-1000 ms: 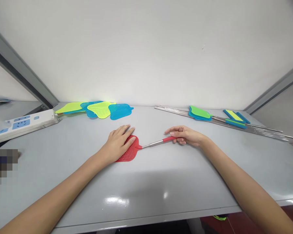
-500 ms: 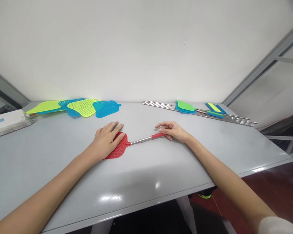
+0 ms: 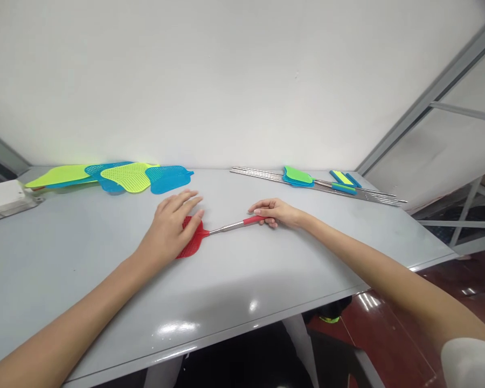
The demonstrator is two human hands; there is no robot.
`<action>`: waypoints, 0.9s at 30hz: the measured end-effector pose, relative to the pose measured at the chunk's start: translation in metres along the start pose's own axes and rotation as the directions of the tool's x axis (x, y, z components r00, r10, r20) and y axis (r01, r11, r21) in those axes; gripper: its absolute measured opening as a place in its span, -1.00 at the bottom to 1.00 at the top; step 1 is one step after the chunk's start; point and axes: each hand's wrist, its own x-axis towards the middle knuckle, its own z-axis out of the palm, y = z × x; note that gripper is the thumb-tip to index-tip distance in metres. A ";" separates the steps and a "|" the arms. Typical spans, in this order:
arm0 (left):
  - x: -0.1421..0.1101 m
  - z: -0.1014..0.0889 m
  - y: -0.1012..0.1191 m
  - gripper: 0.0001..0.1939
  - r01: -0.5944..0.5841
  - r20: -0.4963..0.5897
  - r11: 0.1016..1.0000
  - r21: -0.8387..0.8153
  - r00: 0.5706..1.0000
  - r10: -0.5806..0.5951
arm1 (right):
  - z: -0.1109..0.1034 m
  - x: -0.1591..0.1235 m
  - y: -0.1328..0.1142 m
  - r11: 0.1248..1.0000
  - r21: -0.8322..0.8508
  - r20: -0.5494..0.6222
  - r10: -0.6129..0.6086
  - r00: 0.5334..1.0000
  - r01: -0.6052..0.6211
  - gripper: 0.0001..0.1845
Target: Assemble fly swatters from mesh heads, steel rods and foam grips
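Observation:
A red fly swatter (image 3: 192, 245) with a perforated paddle, a short silver metal shaft and a red grip lies across the middle of the table. Over the left part of its paddle is my left hand (image 3: 170, 223), fingers apart, hiding much of the mesh; whether the palm touches it I cannot tell. My right hand (image 3: 277, 213) pinches the red grip at the other end between thumb and fingers, covering the tip of the grip.
Several yellow and blue swatter heads (image 3: 129, 178) overlap at the back left. Metal rods (image 3: 258, 174), a green-and-blue swatter (image 3: 299, 176) and loose blue and yellow grips (image 3: 345, 178) lie at the back right, near the wall. A white box (image 3: 6, 199) stands at the left edge.
The view has shifted slightly, so things on the table appear further left. My left fingers look a little more raised over the paddle. My right hand stays on the grip.

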 end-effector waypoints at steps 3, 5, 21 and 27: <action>-0.008 -0.002 0.052 -0.72 -0.330 -0.044 0.930 -0.164 0.944 0.327 | -0.001 0.003 0.000 0.999 0.035 0.004 0.026 1.000 -0.026 -0.63; -0.012 0.010 0.092 -0.71 -0.526 0.116 0.795 -0.302 0.807 0.579 | -0.001 0.003 0.000 0.999 0.033 0.011 0.034 0.999 -0.034 -0.63; -0.039 0.042 0.204 -0.71 -0.663 0.080 0.316 -0.678 0.361 0.929 | 0.000 0.002 0.001 1.000 -0.001 -0.011 0.019 1.000 -0.019 -0.63; -0.014 0.006 0.136 -0.72 -0.513 0.196 0.621 -0.592 0.656 0.729 | 0.002 0.001 0.001 0.999 -0.031 -0.028 0.007 1.000 -0.007 -0.64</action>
